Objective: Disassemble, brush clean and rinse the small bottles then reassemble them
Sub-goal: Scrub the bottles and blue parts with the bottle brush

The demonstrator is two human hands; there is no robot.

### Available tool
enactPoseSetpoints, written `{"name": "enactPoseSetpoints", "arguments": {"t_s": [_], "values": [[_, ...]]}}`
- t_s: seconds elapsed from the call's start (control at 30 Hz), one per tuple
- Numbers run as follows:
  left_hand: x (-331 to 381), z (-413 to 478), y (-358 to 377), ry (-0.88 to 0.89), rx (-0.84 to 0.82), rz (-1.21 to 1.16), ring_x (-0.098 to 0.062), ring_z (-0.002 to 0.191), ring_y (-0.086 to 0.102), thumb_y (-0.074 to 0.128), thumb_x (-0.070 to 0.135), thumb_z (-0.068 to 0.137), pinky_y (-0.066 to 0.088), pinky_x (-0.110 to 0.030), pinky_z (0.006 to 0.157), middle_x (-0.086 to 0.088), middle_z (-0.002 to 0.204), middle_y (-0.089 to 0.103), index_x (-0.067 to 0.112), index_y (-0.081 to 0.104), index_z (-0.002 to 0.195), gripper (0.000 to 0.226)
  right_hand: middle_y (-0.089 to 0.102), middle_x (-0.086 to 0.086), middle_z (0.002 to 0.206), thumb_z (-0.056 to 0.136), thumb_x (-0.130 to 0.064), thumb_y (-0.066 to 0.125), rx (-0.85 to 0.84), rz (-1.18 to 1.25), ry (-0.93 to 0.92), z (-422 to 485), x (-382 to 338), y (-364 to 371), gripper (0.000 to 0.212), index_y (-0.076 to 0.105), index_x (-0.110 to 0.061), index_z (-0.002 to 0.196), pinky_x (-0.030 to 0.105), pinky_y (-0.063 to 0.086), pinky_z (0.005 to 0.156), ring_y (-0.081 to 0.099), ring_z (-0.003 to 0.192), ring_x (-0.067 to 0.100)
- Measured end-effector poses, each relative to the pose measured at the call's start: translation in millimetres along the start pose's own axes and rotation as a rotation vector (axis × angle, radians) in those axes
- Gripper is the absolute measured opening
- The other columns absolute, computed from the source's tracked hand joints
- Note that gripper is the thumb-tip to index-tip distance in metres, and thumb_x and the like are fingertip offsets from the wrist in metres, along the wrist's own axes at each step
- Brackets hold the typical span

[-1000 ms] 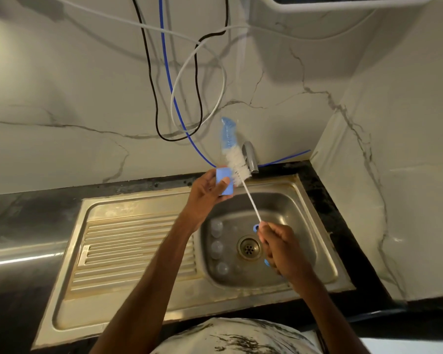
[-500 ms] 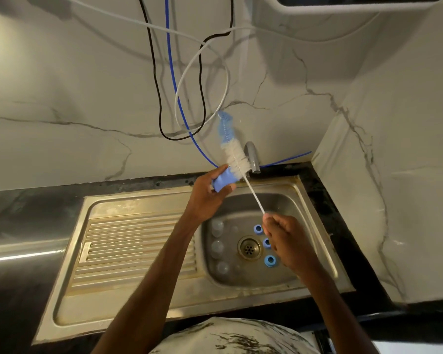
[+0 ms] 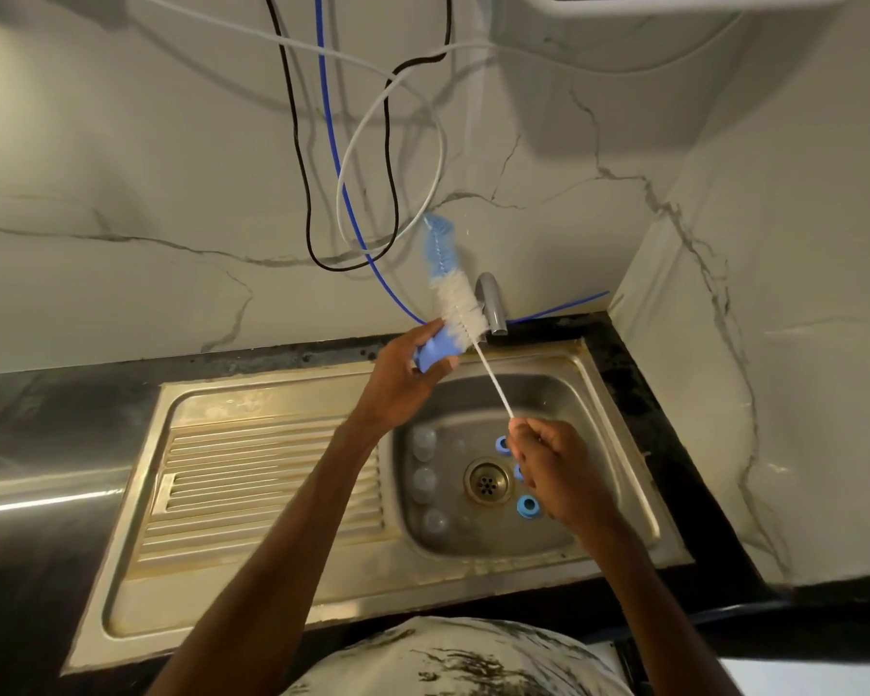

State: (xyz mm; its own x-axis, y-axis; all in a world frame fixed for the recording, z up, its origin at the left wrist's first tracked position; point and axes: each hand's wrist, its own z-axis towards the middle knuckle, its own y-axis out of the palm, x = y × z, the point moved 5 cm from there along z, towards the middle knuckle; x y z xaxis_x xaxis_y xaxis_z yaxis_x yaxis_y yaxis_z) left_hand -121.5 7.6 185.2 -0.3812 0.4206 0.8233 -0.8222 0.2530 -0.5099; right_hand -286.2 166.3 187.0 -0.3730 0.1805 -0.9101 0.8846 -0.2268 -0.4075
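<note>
The right hand (image 3: 553, 464) pinches the thin white wire handle of the long blue-and-white bottle brush (image 3: 460, 306). Beneath it, in the steel sink basin (image 3: 548, 394), several small clear bottles (image 3: 423, 482) sit beside loose round blue caps (image 3: 527, 505), so disassembly looks done. Farther off, the left hand (image 3: 403, 379) grips a blue cap (image 3: 435, 348) against the bristles. Brushing seems under way, with rinsing and reassembly left. No writing is legible.

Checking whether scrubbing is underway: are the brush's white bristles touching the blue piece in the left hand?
Touching. The head view shows the white bristles pressed against the blue piece that the left hand holds, with no gap.
</note>
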Motion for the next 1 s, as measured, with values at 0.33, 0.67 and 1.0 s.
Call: {"name": "enactPoseSetpoints", "arguments": {"t_s": [0.33, 0.67, 1.0], "values": [[9, 6, 6, 0.060, -0.033, -0.043, -0.003, 0.116, 0.062, 0.074, 0.024, 0.092, 0.053, -0.019, 0.096, 0.003, 0.136, 0.059, 0.011, 0.051, 0.145, 0.059, 0.045, -0.008, 0.048, 0.104, -0.028, 0.048, 0.031, 0.002, 0.043, 5, -3, -16, 0.048, 0.053, -0.027, 0.056, 0.029, 0.032, 0.056, 0.039, 0.046, 0.005], [19, 6, 4, 0.079, 0.008, -0.173, -0.016, 0.120, 0.064, 0.070, 0.024, 0.096, 0.054, -0.030, 0.101, -0.004, 0.132, 0.066, 0.008, 0.054, 0.143, 0.052, 0.035, 0.008, 0.056, 0.106, -0.026, 0.044, -0.053, 0.134, 0.128, -2, -16, -19, 0.039, 0.050, -0.009, 0.072, 0.021, 0.023, 0.037, 0.027, 0.039, 0.010], [12, 17, 4, 0.033, -0.022, -0.159, -0.014, 0.116, 0.065, 0.066, 0.039, 0.097, 0.053, -0.024, 0.098, -0.006, 0.129, 0.067, 0.007, 0.053, 0.144, 0.058, 0.035, 0.004, 0.053, 0.107, -0.027, 0.044, -0.071, 0.136, 0.149, -5, -20, -20, 0.039, 0.052, -0.007, 0.075, 0.020, 0.023, 0.036, 0.027, 0.036, 0.007]]}}
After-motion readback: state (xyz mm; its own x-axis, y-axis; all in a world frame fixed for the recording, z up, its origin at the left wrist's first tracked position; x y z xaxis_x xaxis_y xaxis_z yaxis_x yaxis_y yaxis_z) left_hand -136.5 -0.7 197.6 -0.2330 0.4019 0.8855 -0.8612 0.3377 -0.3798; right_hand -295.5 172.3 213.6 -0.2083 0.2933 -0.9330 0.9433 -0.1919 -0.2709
